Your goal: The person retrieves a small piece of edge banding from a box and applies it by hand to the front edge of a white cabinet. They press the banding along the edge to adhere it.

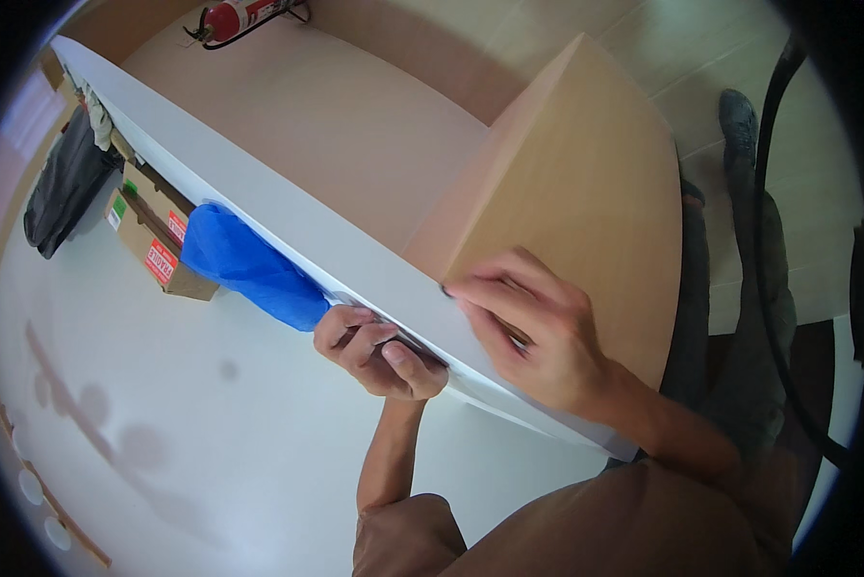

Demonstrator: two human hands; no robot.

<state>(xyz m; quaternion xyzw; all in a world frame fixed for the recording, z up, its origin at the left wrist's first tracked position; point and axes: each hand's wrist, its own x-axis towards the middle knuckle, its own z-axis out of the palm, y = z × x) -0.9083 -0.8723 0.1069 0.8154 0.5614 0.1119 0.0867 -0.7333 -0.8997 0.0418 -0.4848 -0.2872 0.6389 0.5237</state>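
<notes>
A wooden unit has a long white edge board (231, 176) running diagonally across the view, meeting a pale wood panel (586, 212) at a corner. My left hand (379, 354) curls its fingers around a thin dark metallic piece (417, 345) along the lower side of that board; its exact shape is partly hidden. My right hand (538, 327) is closed in a pinch at the corner where board and panel meet, its fingertips on a small dark spot too small to name. A blue plastic bag (249, 264) lies beside the board, just left of my left hand.
Cardboard boxes (172, 260) and a black bag (62, 192) lie at the left on a white surface (163, 385). A red fire extinguisher (230, 19) sits at the top. Legs in grey trousers (759, 250) and a black cable (769, 288) show at the right.
</notes>
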